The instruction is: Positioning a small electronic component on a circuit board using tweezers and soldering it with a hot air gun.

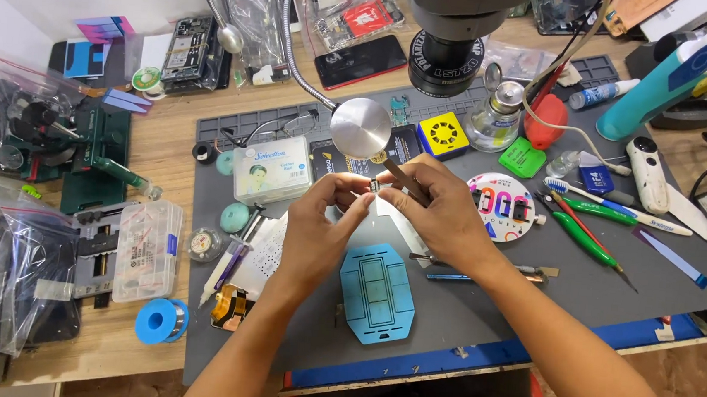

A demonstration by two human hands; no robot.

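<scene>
Blue octagonal card point(377, 292) below both hands.

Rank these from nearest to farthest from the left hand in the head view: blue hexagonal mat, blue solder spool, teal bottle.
From the left hand:
1. Blue hexagonal mat, just below the hands.
2. Blue solder spool, lower left, at the grey mat's edge.
3. Teal bottle, far upper right.

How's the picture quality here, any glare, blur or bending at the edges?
Head view: even, bright light with soft shadows; the round metal disc glares; the microscope head is close and soft; the left hand and right hand look sharp; the table edge bows from wide-angle distortion.
</scene>
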